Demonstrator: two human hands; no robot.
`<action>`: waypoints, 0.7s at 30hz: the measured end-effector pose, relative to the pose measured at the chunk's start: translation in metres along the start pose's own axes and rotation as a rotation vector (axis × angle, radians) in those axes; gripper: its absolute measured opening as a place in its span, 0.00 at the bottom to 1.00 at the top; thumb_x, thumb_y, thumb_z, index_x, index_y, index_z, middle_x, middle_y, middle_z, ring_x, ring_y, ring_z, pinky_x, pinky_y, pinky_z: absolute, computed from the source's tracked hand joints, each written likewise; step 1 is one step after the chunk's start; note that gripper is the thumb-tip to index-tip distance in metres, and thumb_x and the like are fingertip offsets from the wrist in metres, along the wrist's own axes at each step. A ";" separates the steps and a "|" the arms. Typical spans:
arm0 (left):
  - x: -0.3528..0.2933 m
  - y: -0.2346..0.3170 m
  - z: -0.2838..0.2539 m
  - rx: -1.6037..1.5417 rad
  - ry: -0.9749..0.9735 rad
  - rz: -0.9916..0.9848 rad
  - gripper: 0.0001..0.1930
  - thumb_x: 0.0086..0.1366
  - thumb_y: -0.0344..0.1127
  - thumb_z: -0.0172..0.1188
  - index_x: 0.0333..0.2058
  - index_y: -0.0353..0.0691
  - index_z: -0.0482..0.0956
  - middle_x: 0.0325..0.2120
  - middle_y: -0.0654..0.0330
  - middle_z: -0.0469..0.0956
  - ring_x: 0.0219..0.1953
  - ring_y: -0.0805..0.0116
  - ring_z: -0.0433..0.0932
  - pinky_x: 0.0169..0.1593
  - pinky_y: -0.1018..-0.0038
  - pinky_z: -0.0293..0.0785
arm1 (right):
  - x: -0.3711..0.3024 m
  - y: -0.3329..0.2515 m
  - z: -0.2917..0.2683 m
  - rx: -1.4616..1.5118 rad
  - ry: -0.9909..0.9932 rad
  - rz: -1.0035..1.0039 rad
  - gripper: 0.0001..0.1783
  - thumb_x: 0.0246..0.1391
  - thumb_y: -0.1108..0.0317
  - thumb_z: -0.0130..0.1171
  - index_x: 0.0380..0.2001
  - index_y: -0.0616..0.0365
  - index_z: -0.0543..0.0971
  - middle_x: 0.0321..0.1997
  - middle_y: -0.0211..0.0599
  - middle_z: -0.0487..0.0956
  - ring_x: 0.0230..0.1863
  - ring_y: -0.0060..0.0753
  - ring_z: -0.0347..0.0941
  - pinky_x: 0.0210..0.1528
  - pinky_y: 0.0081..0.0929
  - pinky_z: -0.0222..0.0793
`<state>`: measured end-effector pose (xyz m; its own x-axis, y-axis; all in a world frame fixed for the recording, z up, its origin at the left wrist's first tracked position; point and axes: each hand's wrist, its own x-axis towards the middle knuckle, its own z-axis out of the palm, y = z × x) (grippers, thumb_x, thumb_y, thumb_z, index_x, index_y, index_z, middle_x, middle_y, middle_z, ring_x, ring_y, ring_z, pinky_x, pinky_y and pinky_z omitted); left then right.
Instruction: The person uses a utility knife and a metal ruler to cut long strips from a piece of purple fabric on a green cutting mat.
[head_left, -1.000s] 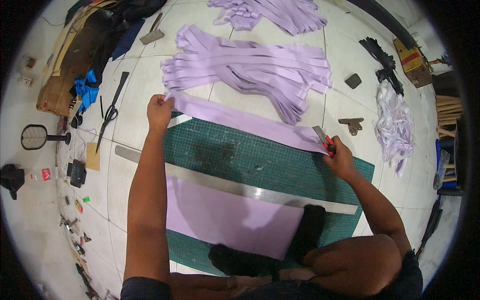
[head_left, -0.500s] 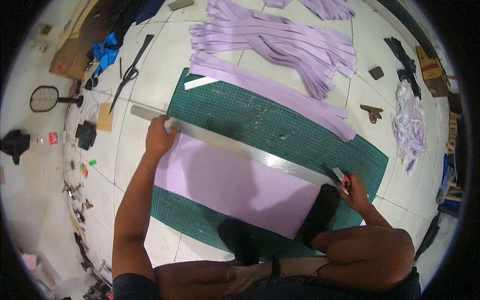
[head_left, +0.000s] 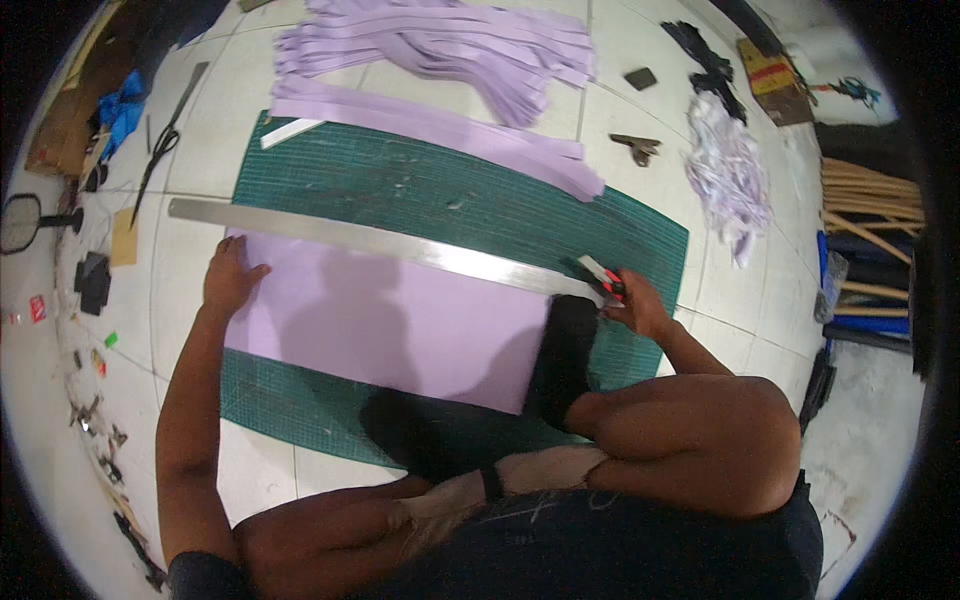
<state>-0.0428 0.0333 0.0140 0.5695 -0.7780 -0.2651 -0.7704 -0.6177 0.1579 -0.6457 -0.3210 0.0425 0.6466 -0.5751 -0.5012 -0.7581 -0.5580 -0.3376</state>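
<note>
A lilac fabric panel (head_left: 455,330) lies on a green cutting mat (head_left: 400,185), with a long steel ruler (head_left: 400,245) along its far edge. My left hand (head_left: 232,280) rests open on the panel's far left corner, thumb apart, just below the ruler. At the ruler's right end, my right hand (head_left: 640,305) is closed around a red and black utility knife (head_left: 612,285) with a pale front part; its blade cannot be made out clearly. A black-socked foot (head_left: 572,335) stands on the panel's right part, against the ruler.
Lilac strips (head_left: 440,125) lie across the mat's far edge, and a heap of them (head_left: 430,45) is behind. Large scissors (head_left: 165,142) lie on the tiles at left. A brown clamp (head_left: 637,148), a dark block (head_left: 640,77) and pale scraps (head_left: 725,170) are at right.
My left hand has come off the ruler and down onto the fabric's corner. The right hand still holds the knife at the ruler's right end. The whole view has shifted.
</note>
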 end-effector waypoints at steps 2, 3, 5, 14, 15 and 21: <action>0.001 0.004 0.002 0.052 0.018 0.009 0.38 0.54 0.45 0.72 0.59 0.30 0.69 0.60 0.39 0.68 0.62 0.42 0.68 0.64 0.58 0.66 | -0.004 0.010 -0.001 -0.013 0.033 -0.028 0.34 0.37 0.65 0.76 0.47 0.60 0.67 0.42 0.53 0.73 0.45 0.59 0.72 0.48 0.46 0.68; 0.000 0.008 -0.002 0.075 0.020 0.005 0.38 0.54 0.45 0.71 0.60 0.30 0.68 0.61 0.39 0.67 0.62 0.42 0.67 0.64 0.58 0.66 | -0.006 0.007 0.001 -0.011 0.043 -0.053 0.34 0.37 0.65 0.75 0.46 0.60 0.67 0.42 0.53 0.73 0.45 0.58 0.72 0.48 0.45 0.68; 0.000 0.018 -0.006 0.102 -0.011 -0.006 0.38 0.55 0.44 0.71 0.60 0.30 0.68 0.61 0.39 0.67 0.63 0.41 0.66 0.65 0.57 0.65 | -0.016 0.004 0.000 0.132 0.071 0.062 0.35 0.37 0.65 0.75 0.48 0.61 0.67 0.41 0.53 0.74 0.44 0.54 0.73 0.48 0.43 0.69; -0.004 0.003 0.014 -0.188 0.121 0.018 0.35 0.53 0.37 0.73 0.56 0.31 0.67 0.54 0.41 0.67 0.57 0.42 0.68 0.61 0.57 0.67 | -0.028 0.001 0.029 0.356 0.154 0.085 0.40 0.35 0.62 0.77 0.51 0.62 0.69 0.46 0.54 0.75 0.50 0.51 0.74 0.51 0.41 0.70; -0.008 0.001 0.014 -0.232 0.144 0.021 0.35 0.52 0.36 0.74 0.55 0.31 0.66 0.51 0.42 0.68 0.56 0.42 0.68 0.60 0.57 0.67 | -0.028 -0.004 0.030 0.370 0.148 0.067 0.40 0.35 0.62 0.77 0.51 0.62 0.69 0.46 0.54 0.75 0.50 0.51 0.75 0.51 0.41 0.70; -0.012 0.004 0.023 -0.221 0.235 0.024 0.35 0.50 0.34 0.75 0.53 0.32 0.64 0.47 0.44 0.68 0.53 0.43 0.67 0.58 0.57 0.67 | -0.037 0.005 0.036 0.323 0.138 0.027 0.35 0.37 0.70 0.71 0.51 0.61 0.70 0.38 0.37 0.74 0.40 0.30 0.71 0.46 0.33 0.71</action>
<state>-0.0589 0.0430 -0.0045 0.6228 -0.7816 -0.0359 -0.7179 -0.5891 0.3710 -0.6762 -0.2809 0.0305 0.6146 -0.6750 -0.4082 -0.7487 -0.3361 -0.5714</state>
